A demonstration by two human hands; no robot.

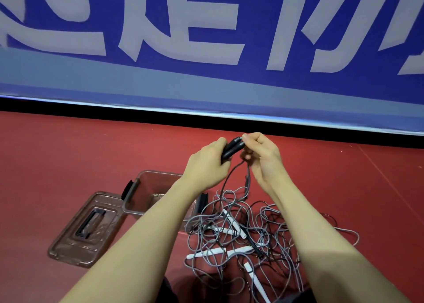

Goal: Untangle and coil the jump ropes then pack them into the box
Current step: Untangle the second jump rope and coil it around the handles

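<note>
Two black handles [232, 148] held by both hands slant up-right

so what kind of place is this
Probably a sports hall or gym: a red sports floor, a blue banner with large white characters along its edge, and tangled jump ropes beside a clear storage box.

red floor [68, 146] below a blue banner [206, 23] with white characters.

Both hands [234, 162] on black handles [232, 148] above tangled ropes [247, 234].
</note>
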